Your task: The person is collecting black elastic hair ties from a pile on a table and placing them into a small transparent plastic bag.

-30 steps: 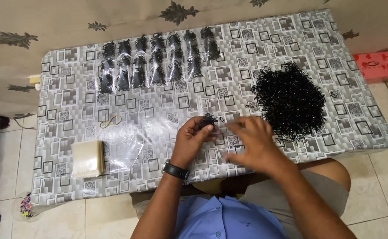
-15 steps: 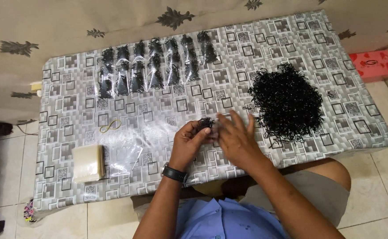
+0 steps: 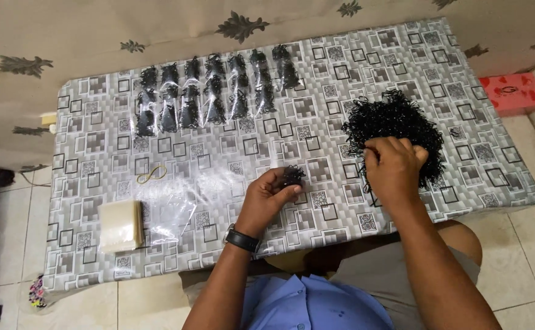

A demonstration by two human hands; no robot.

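The left hand [image 3: 266, 197], at centre frame, held a small clump of black bands [image 3: 292, 176], fingers clamped on it. The right hand [image 3: 394, 166] dug into the black band pile [image 3: 396, 131] at right, fingers curled; their grip was hidden. Gathering seemed in hand; next, pinching loose a few bands. Filled packets [image 3: 212, 91] lay upper left, contents indistinct.
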